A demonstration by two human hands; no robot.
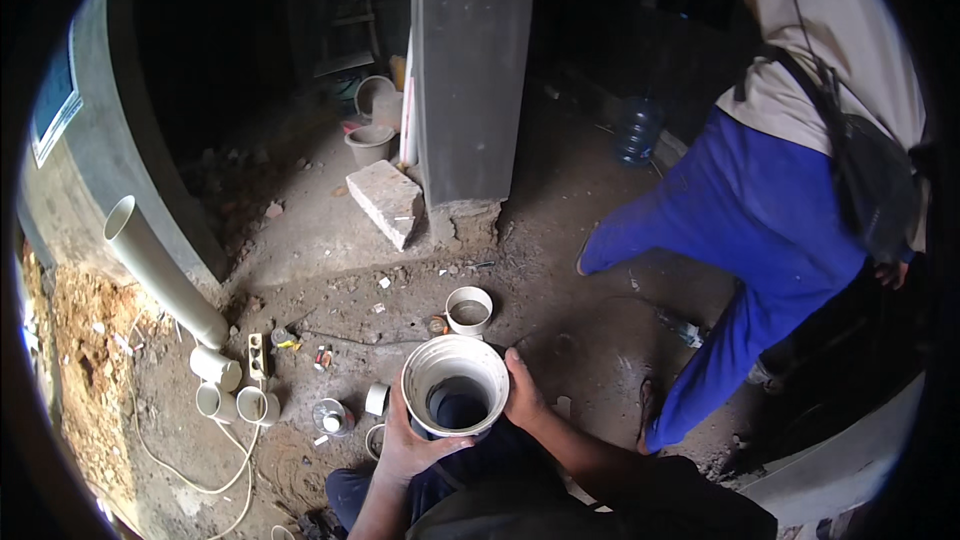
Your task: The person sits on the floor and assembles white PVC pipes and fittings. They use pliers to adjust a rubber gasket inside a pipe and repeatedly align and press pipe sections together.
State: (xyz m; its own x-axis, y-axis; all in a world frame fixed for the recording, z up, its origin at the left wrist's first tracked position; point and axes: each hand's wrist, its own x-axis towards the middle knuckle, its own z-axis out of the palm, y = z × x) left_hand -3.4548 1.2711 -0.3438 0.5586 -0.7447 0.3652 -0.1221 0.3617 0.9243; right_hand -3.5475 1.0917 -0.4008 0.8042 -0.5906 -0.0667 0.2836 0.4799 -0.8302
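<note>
A wide white plastic pipe fitting is held between my two hands, its open end facing up and its inside darkening toward the bottom. My left hand wraps its near left side, thumb along the lower rim. On the opposite side, my right hand presses against the wall near the rim. Just beyond the fitting stands a small white tub with greyish contents. Left of my left hand lie a short white ring and a clear bottle with a white cap.
Several short pipe pieces lie at left beside a power strip and a pale cable. A long pipe leans there. Ahead are a stone block, pillar and bucket. A person stands at right.
</note>
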